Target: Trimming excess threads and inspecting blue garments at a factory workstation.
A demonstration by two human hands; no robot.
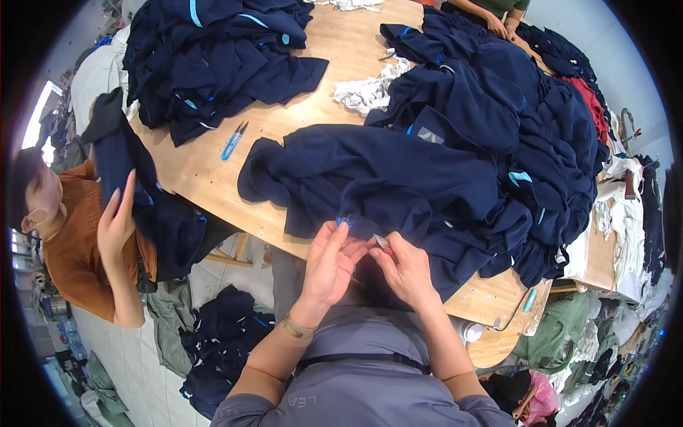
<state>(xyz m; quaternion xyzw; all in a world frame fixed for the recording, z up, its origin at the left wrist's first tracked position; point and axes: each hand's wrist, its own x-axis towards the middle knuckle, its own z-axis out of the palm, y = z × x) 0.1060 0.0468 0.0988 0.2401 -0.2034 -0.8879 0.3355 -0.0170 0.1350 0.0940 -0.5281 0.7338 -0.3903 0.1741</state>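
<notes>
A navy blue garment point(370, 167) lies spread on the wooden table in front of me, its near part hanging over the edge. My left hand point(330, 265) pinches the garment's near edge between thumb and finger, where a bit of bright blue trim point(344, 221) shows. My right hand point(407, 267) is closed around small thread snips point(381, 243) with a red handle, most of them hidden in the fingers. Their metal tip points toward the left fingertips, close to the cloth.
Blue-handled snips point(231, 142) lie on the table point(203, 174). Piles of navy garments point(213, 71) rise at the far left and right, with white scraps point(366, 89) between. At left, a person in a brown top point(85, 242) handles a navy garment; another person's hands point(501, 27) show at the far side.
</notes>
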